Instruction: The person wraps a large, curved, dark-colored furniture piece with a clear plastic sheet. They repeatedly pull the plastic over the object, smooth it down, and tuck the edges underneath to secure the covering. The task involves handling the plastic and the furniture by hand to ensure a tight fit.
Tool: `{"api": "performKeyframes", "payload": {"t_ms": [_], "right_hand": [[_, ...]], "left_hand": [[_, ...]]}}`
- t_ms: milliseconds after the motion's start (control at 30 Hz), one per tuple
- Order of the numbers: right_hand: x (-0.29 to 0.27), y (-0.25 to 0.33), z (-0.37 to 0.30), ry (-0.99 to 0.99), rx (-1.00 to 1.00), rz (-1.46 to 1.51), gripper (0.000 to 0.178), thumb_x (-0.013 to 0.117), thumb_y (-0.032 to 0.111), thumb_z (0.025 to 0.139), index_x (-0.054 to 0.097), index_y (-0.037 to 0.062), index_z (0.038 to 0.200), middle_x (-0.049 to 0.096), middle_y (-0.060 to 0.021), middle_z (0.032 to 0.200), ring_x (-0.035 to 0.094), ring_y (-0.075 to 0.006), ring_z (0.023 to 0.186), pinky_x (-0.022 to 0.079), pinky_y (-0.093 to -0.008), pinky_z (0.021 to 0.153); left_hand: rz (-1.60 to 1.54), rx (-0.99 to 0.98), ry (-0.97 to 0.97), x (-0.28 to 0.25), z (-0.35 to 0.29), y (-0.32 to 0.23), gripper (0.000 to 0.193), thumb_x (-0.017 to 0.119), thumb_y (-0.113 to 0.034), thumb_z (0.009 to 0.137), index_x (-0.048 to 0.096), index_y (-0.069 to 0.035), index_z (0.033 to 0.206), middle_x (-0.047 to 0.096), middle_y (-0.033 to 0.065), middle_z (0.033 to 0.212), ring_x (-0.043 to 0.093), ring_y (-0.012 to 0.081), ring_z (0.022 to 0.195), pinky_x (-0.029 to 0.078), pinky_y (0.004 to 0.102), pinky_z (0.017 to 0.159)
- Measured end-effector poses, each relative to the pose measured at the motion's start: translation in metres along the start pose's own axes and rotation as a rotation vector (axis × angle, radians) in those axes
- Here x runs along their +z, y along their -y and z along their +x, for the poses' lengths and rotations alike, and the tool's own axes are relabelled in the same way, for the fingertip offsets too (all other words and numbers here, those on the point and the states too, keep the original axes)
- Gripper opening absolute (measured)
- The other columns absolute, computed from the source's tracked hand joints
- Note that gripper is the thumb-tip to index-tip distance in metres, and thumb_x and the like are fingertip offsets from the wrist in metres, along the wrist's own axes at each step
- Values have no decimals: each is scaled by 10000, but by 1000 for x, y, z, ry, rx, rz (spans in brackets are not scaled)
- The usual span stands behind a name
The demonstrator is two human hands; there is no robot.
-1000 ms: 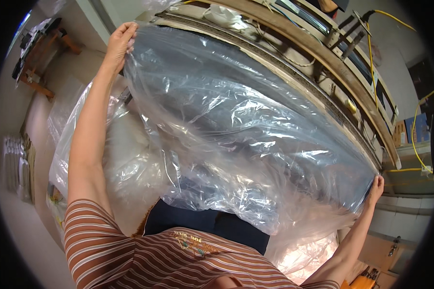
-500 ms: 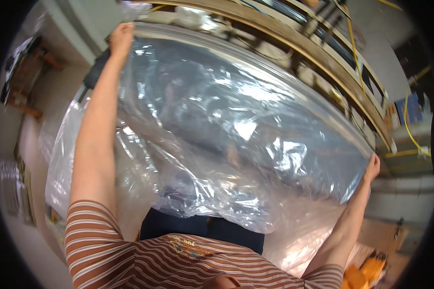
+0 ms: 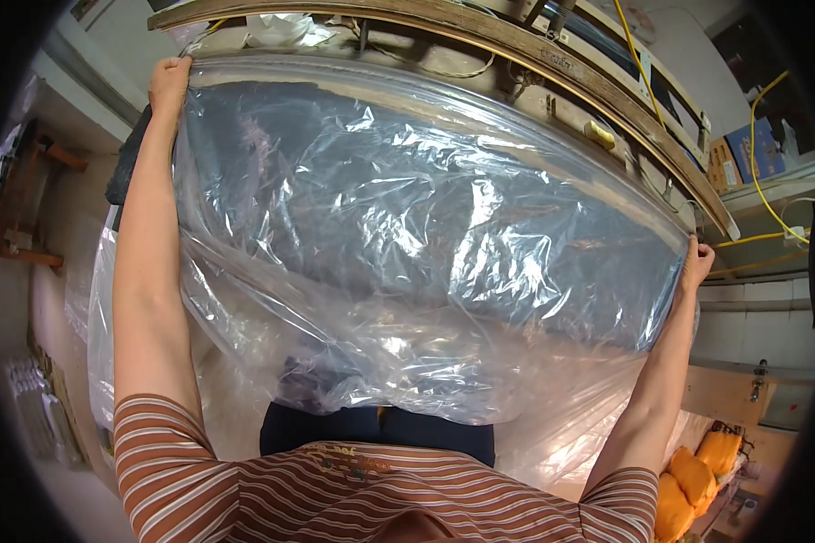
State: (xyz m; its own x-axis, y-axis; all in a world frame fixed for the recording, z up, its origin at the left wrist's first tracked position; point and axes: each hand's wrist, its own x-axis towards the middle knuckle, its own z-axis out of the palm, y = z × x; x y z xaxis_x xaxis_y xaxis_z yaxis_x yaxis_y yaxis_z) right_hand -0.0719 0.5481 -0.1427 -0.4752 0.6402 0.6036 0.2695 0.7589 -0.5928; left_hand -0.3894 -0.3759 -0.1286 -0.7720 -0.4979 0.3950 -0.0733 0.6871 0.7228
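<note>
A wide sheet of clear plastic film (image 3: 398, 226) stretches between my two raised hands and hangs down toward my body. Its far edge is pulled taut, while the rest is creased and shiny. My left hand (image 3: 169, 86) grips the far left corner in closed fingers. At the right end, my right hand (image 3: 698, 261) pinches the other corner. Through the film a dark blue-grey surface shows; I cannot tell what it is. The lower part of the film drapes in front of my dark trousers (image 3: 335, 432).
Just beyond the film runs a long wooden beam (image 3: 480, 50) of a bench or frame. A yellow cable (image 3: 757, 172) hangs at the right near a blue box (image 3: 759, 147). Orange bundles (image 3: 695, 484) lie at lower right, a wooden stand (image 3: 41, 199) at far left.
Both hands still hold the film. In the picture, the left hand has shifted left and slightly down, the right hand upward. The film looks more spread, and the whole view has turned a little.
</note>
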Motion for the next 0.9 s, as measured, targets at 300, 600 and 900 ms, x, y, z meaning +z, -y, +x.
{"api": "performKeyframes", "payload": {"t_ms": [300,600,900], "right_hand": [[-6,0,1,1,106,30,304,678,261,809,517,7,854,507,-53,823,451,-178,780,406,-300,766],[-16,31,3,399,138,73,426,525,390,935,591,-29,899,566,-86,917,490,-186,856,398,-314,807],[-67,13,-65,448,-245,-12,154,625,129,892,585,-8,949,517,-71,988,506,-181,898,412,-295,843]], "left_hand": [[-353,1,43,-8,30,49,326,546,-316,891,640,-24,779,613,52,674,573,161,612,451,318,570],[-352,-20,15,-36,22,57,430,444,-400,950,642,-20,986,650,94,902,597,229,849,452,385,795],[-611,77,-36,-120,-59,58,228,466,-264,982,574,-69,934,525,-26,757,452,58,633,370,211,549]]}}
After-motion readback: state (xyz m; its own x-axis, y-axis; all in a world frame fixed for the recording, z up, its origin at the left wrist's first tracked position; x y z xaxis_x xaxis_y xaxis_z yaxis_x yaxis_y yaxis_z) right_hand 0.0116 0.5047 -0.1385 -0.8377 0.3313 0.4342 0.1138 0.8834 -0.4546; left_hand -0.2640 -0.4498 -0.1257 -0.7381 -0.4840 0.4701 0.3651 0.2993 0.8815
